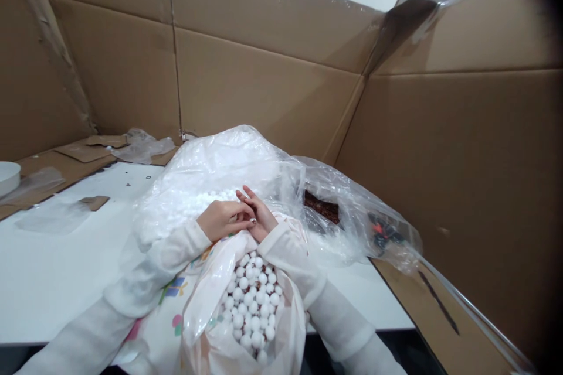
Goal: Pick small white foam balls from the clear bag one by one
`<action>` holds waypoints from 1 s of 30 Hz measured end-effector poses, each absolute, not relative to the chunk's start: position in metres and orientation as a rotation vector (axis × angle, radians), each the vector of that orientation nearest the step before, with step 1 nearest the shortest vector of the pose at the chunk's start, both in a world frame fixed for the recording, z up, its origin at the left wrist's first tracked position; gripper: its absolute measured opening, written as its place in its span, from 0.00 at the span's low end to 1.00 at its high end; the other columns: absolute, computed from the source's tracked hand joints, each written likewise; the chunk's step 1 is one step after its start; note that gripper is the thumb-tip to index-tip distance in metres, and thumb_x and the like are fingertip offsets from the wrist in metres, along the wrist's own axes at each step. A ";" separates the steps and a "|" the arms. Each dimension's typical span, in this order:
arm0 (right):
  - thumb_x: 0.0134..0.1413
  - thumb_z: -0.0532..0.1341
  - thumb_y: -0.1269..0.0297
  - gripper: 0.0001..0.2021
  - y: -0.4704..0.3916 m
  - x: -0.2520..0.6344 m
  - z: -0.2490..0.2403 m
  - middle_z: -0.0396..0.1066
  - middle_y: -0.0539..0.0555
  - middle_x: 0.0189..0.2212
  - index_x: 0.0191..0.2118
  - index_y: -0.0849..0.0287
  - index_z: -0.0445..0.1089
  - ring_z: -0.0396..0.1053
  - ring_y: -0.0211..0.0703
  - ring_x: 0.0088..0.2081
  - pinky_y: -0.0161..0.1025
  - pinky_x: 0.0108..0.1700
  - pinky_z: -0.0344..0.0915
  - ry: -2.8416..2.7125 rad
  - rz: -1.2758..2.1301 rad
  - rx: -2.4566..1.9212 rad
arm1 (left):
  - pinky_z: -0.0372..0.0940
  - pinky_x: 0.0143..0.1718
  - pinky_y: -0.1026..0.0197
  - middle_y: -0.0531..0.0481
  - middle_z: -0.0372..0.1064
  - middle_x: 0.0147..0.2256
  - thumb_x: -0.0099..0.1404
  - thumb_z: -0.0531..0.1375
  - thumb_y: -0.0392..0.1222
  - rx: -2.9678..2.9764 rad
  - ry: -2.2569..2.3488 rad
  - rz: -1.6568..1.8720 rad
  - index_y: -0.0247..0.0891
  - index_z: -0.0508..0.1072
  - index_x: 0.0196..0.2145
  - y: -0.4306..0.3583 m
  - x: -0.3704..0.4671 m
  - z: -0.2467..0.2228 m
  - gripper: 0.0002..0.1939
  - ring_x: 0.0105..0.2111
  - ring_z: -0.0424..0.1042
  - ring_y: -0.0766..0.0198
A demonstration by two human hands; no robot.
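My left hand (225, 220) reaches over with bent fingers and pinches at a tiny white and dark piece (254, 221), too small to name. My right hand (260, 214) meets it, palm turned up and fingers stretched out. Below the wrists, an opened pale plastic bag (200, 299) with coloured prints holds many white balls (250, 299) with reddish-brown bits between them. Just beyond my hands lies a large clear plastic bag (224, 158) full of white balls.
Right of the hands, another clear bag (347, 187) covers dark reddish-brown material (321, 206). A black and red item (385, 233) shows through its end. Cardboard walls (264, 70) enclose the white table (57, 281). Plastic scraps (143, 145) and a white round container (9, 179) are at left.
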State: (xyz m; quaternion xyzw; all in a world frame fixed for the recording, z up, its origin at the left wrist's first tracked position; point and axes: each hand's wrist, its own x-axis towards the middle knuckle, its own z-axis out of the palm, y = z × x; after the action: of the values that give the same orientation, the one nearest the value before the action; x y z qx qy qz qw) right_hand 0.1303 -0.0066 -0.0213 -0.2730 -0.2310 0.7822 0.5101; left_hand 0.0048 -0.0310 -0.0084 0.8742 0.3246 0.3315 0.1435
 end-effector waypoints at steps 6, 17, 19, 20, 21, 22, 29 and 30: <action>0.44 0.51 0.82 0.16 -0.007 0.129 -0.023 0.71 0.54 0.31 0.39 0.59 0.61 0.58 0.29 0.17 0.26 0.18 0.57 -0.536 1.897 -0.543 | 0.56 0.20 0.68 0.51 0.70 0.22 0.61 0.50 0.53 2.364 0.755 1.040 0.34 0.73 0.39 -0.028 -0.002 -0.005 0.21 0.18 0.61 0.70; 0.50 0.48 0.81 0.13 -0.008 0.130 -0.023 0.72 0.57 0.33 0.38 0.60 0.61 0.50 0.26 0.15 0.23 0.15 0.49 -0.555 1.947 -0.448 | 0.57 0.28 0.61 0.51 0.68 0.22 0.55 0.53 0.44 2.701 1.873 0.599 0.39 0.68 0.33 -0.001 -0.052 -0.002 0.10 0.28 0.67 0.57; 0.50 0.48 0.81 0.13 -0.008 0.129 -0.024 0.71 0.55 0.30 0.38 0.59 0.62 0.49 0.26 0.15 0.23 0.15 0.48 -0.548 1.948 -0.447 | 0.57 0.29 0.60 0.50 0.68 0.22 0.54 0.53 0.42 2.750 1.865 0.487 0.39 0.69 0.31 -0.002 -0.053 -0.002 0.08 0.29 0.67 0.57; 0.50 0.48 0.81 0.13 -0.008 0.129 -0.024 0.71 0.53 0.28 0.38 0.59 0.62 0.50 0.27 0.15 0.23 0.15 0.48 -0.541 1.950 -0.442 | 0.57 0.29 0.60 0.49 0.68 0.23 0.55 0.52 0.41 2.766 1.854 0.452 0.39 0.69 0.30 -0.001 -0.054 -0.002 0.07 0.29 0.67 0.57; 0.50 0.48 0.81 0.13 -0.008 0.129 -0.024 0.69 0.52 0.26 0.38 0.59 0.62 0.50 0.27 0.15 0.23 0.15 0.48 -0.534 1.955 -0.436 | 0.57 0.29 0.59 0.49 0.69 0.23 0.55 0.52 0.40 2.773 1.846 0.433 0.39 0.69 0.29 -0.001 -0.054 -0.003 0.07 0.29 0.67 0.56; 0.49 0.49 0.80 0.13 -0.008 0.129 -0.023 0.68 0.51 0.24 0.38 0.59 0.62 0.51 0.27 0.15 0.23 0.15 0.48 -0.527 1.961 -0.430 | 0.57 0.30 0.59 0.49 0.69 0.23 0.56 0.51 0.40 2.776 1.836 0.434 0.39 0.69 0.28 -0.001 -0.053 -0.004 0.08 0.29 0.67 0.57; 0.45 0.48 0.80 0.14 -0.009 0.130 -0.021 0.71 0.57 0.31 0.38 0.60 0.62 0.52 0.28 0.16 0.25 0.15 0.50 -0.519 1.981 -0.464 | 0.59 0.34 0.60 0.48 0.66 0.28 0.63 0.43 0.37 2.850 1.481 1.060 0.37 0.66 0.27 -0.009 -0.033 0.000 0.14 0.32 0.64 0.61; 0.45 0.48 0.80 0.15 -0.009 0.130 -0.020 0.71 0.58 0.32 0.38 0.61 0.62 0.52 0.28 0.17 0.25 0.15 0.50 -0.528 1.982 -0.471 | 0.59 0.33 0.61 0.48 0.64 0.25 0.64 0.42 0.37 2.842 1.444 1.089 0.37 0.65 0.25 -0.012 -0.029 0.000 0.16 0.30 0.63 0.61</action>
State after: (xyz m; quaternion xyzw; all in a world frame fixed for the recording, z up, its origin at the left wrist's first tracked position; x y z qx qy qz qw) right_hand 0.1303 -0.0089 -0.0204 -0.1942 -0.2180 0.8180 0.4957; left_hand -0.0287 -0.0116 -0.0001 0.8382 0.4260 0.3210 -0.1134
